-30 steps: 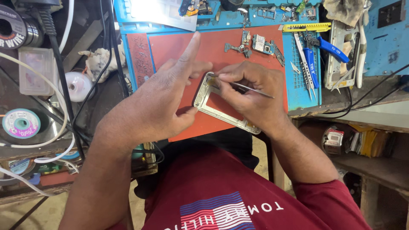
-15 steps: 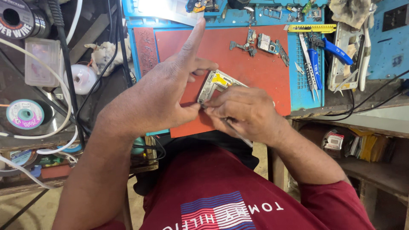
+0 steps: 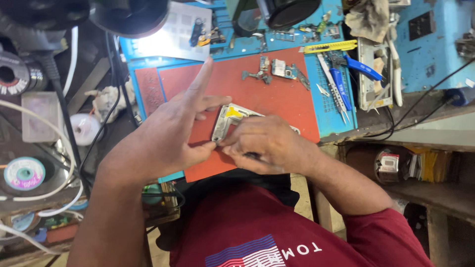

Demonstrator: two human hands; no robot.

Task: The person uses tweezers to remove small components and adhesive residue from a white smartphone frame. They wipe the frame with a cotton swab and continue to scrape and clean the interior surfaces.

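Fingers (image 3: 232, 143) now lower on phone frame (image 3: 228, 120)

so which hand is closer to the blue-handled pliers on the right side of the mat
Right. The right hand lies over the phone frame on the red mat, below and left of the blue-handled pliers. The left hand is farther left, beyond the frame.
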